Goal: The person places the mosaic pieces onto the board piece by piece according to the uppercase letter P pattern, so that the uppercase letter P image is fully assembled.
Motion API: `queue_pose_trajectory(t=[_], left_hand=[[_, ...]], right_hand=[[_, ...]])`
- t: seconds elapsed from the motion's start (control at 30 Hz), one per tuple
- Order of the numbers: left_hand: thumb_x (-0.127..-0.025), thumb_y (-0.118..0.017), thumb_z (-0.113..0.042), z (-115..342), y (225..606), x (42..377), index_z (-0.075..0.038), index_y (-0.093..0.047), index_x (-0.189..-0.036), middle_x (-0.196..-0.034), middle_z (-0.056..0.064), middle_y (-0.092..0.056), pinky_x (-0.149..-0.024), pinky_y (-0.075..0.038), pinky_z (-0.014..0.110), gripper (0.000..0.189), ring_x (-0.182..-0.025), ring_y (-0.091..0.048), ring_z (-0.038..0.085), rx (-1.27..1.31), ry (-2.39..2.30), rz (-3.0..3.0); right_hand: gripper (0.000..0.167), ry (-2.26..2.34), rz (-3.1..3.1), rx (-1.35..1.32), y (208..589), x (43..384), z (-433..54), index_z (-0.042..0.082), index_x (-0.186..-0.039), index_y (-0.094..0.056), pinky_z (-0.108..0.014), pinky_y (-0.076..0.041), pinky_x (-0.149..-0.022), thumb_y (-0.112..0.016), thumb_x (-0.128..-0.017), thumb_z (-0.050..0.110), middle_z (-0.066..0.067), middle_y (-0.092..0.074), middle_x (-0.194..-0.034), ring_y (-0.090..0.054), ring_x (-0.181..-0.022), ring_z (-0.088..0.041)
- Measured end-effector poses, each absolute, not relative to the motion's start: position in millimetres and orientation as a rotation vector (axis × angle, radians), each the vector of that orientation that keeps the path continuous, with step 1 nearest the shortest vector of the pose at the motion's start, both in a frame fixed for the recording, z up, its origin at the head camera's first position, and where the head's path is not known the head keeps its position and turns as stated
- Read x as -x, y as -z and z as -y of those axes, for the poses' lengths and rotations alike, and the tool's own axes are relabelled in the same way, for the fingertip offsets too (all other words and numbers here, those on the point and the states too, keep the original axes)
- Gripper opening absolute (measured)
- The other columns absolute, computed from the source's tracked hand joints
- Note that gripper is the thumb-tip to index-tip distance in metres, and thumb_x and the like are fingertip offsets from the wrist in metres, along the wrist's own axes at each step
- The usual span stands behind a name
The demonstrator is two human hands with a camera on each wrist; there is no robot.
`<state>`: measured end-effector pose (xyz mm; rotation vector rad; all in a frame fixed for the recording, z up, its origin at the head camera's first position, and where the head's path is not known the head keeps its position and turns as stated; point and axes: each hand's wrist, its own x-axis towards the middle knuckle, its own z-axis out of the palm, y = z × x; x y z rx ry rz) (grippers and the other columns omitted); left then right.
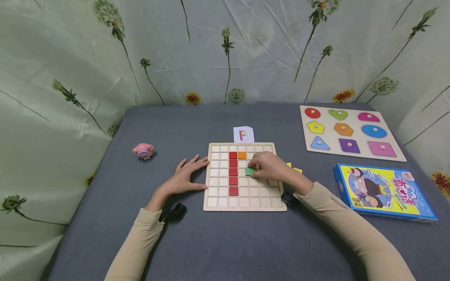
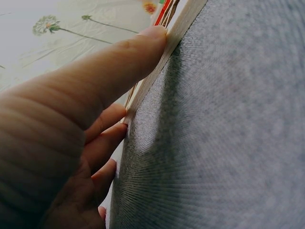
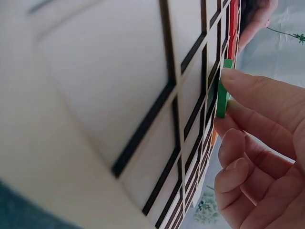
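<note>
A wooden grid board (image 1: 245,209) lies on the table, its cells framed by thin raised strips. Several red square tiles (image 1: 233,171) form a column in it, with an orange tile (image 1: 241,155) beside the top one. My right hand (image 1: 270,167) pinches a green square tile (image 3: 223,90) between thumb and fingertips, close over the cells right of the red column. My left hand (image 1: 185,176) has its fingers spread at the board's left edge; in the left wrist view the thumb (image 2: 138,50) and a fingertip touch the board's side.
A small pattern card (image 1: 243,134) lies behind the board. Yellow tiles (image 1: 297,170) show partly behind the right wrist. To the right are a shape puzzle board (image 1: 330,142) and a blue-yellow box (image 1: 386,191). A pink toy figure (image 1: 143,150) stands at the left.
</note>
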<state>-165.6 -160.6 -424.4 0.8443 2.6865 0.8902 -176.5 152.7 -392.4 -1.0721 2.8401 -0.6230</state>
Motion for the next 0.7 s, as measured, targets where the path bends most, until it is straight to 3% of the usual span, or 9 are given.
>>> queue_pose_trajectory(t=[0.7], left_hand=[[-0.077, -0.076, -0.035, 161, 424, 166, -0.013, -0.039, -0.144, -0.153, 0.009, -0.034, -0.112, 0.0, 0.062, 0.08, -0.146, -0.016, 0.036, -0.858, -0.891, -2.692]], right_hand=[[0.02, 0.619, -2.81, 1.072, 397, 182, -141, 0.005, -0.09, -0.074, -0.021, -0.042, -0.062, -0.078, -0.075, 0.017, -0.004, -0.066, -0.081, -0.051, -0.068, -0.009]])
